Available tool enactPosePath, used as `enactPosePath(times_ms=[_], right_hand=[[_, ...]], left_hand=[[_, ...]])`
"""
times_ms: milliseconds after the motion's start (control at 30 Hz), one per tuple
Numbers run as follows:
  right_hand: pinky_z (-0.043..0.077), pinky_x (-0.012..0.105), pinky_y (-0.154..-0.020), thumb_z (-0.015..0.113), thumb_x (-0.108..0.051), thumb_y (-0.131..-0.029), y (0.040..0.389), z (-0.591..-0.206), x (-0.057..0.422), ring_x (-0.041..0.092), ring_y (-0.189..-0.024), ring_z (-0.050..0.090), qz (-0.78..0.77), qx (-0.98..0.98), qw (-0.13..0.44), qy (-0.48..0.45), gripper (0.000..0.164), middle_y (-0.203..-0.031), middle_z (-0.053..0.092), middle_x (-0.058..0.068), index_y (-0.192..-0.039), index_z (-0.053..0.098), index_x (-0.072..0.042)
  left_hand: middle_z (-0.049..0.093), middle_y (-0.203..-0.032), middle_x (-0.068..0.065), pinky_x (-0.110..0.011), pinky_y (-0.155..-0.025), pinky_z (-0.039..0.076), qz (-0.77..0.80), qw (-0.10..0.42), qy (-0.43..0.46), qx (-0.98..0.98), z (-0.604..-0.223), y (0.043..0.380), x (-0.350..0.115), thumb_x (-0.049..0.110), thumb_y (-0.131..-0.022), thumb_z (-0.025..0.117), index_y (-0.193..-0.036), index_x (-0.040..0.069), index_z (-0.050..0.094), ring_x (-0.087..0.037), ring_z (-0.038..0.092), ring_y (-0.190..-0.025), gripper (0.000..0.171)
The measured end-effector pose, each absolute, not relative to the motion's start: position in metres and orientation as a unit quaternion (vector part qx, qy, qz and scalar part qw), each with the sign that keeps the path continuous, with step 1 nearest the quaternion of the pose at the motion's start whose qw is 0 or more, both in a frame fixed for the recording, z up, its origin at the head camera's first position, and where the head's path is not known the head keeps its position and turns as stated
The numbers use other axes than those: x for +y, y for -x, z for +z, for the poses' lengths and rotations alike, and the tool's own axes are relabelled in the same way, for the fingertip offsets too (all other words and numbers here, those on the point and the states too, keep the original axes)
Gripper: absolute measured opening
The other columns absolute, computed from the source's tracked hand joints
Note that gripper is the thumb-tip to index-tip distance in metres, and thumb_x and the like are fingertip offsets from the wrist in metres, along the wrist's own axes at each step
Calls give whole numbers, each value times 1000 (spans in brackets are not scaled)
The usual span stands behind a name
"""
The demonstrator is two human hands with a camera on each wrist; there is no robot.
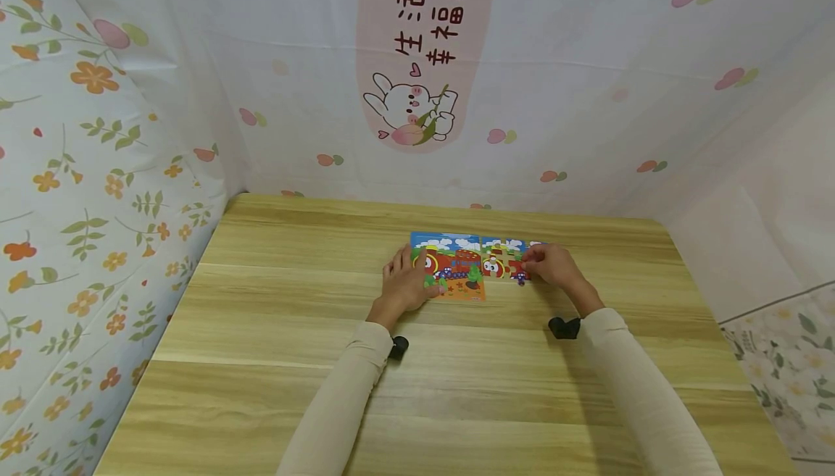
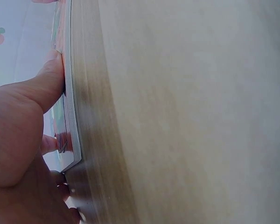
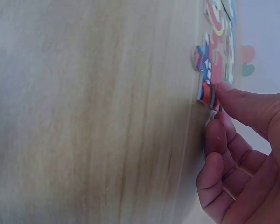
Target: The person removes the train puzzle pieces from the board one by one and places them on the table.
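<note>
A puzzle board [image 1: 466, 289] with a red cartoon train picture lies flat near the table's far side. My left hand [image 1: 402, 286] rests across its left part, fingers spread. In the left wrist view the thumb [image 2: 53, 77] presses on the board's top near its edge [image 2: 73, 116]. Right beside the board, loose puzzle pieces [image 1: 493, 268] are joined into a partial picture. At its right end my right hand [image 1: 551, 264] pinches a puzzle piece [image 3: 216, 100] between thumb and fingertips, close to the neighbouring pieces; the fingers partly hide it.
The wooden table [image 1: 274, 360] stands against a patterned cloth [image 1: 274, 99] at the back and left. Black wrist mounts [image 1: 564, 327] sit by both sleeves. A small knob of one puzzle piece [image 3: 197, 57] sticks out from the joined row toward the near side.
</note>
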State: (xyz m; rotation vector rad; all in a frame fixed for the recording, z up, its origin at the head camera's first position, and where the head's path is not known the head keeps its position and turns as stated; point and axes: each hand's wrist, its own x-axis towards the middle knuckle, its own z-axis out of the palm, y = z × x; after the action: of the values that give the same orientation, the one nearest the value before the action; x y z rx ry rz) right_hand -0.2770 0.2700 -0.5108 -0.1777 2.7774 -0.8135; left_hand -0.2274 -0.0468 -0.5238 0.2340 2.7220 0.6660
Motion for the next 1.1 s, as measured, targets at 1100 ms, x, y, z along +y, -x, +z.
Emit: enactPosePath(times_ms=[1100], right_hand=[[52, 45, -86, 75, -23, -90, 280, -498, 173, 29, -97, 64, -209, 949, 177, 157, 42, -109, 68, 15, -124, 64, -2]], left_hand=[[7, -166, -17, -51, -118, 17, 201, 156, -78, 964, -521, 229, -51, 54, -92, 63, -160, 17, 18, -34, 6, -153, 90]])
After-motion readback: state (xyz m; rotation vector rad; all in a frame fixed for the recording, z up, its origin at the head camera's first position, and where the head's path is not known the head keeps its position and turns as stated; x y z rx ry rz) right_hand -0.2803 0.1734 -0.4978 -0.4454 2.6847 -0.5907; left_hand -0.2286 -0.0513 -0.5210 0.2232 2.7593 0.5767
